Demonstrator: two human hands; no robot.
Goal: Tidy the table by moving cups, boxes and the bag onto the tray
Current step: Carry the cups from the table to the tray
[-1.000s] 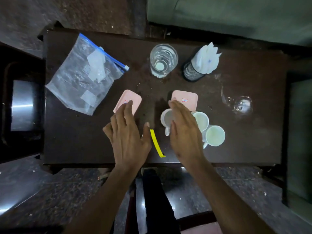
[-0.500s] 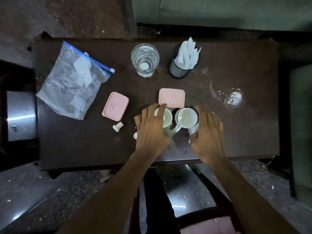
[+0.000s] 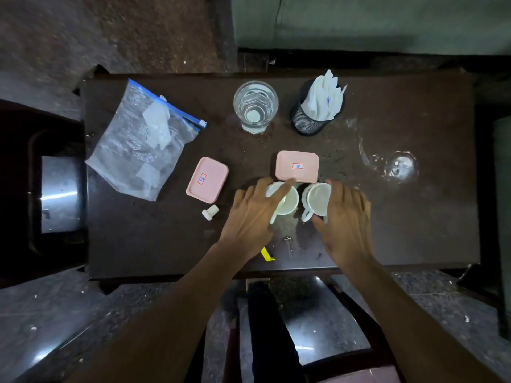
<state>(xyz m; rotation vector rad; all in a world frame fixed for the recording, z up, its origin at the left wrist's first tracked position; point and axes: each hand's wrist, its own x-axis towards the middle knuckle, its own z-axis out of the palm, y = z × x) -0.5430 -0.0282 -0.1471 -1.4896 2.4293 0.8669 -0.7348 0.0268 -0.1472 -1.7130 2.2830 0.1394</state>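
Head view, left hand (image 3: 253, 214) on cup (image 3: 287, 199)

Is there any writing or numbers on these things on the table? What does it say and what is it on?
"18", as best I can read it: blue marks on a small red-edged sticker on the pink box by the cups.
A similar sticker on the other pink box, turned at an angle: too blurred to read.
Faint blue marks on the white packets in the mesh holder: too small to read.
No other text is legible.
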